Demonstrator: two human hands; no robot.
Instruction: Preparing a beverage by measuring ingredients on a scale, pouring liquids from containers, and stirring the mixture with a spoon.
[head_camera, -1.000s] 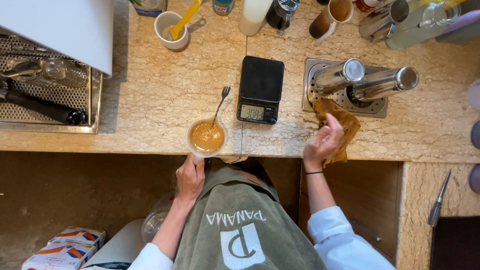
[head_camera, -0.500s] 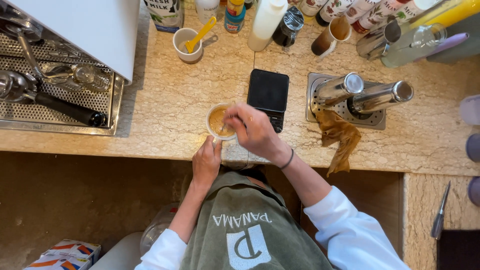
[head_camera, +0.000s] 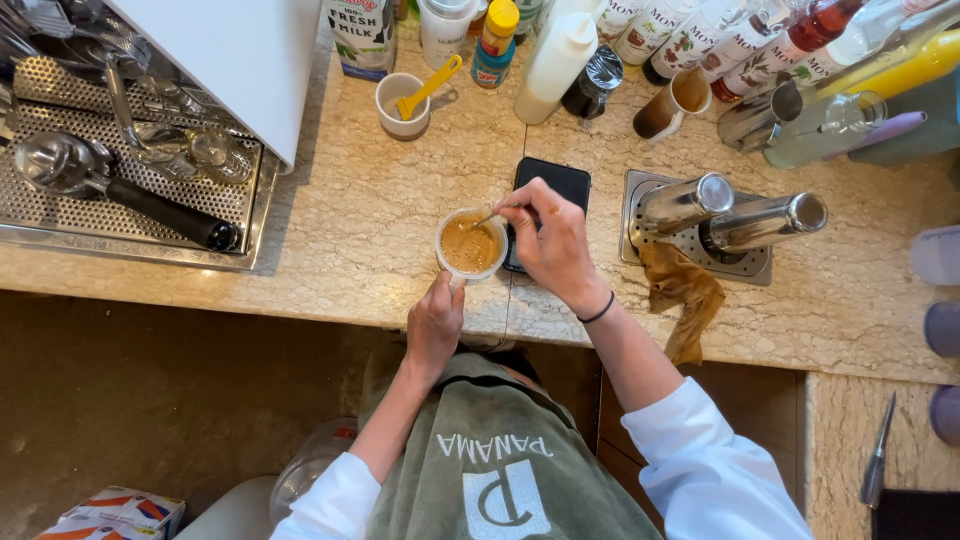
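We are stirring a small cup of brown, frothy drink near the front edge of the stone worktop.

Our left hand is closing around the cup's near side, steadying it, while our right hand is pinching a small spoon whose tip is dipping into the liquid. The cup is already filled and the mix is looking fairly even, so we are judging the stirring well along. Just beside the cup a black scale is lying partly under our right hand; further right a brown cloth is hanging over the worktop edge below two steel shakers.
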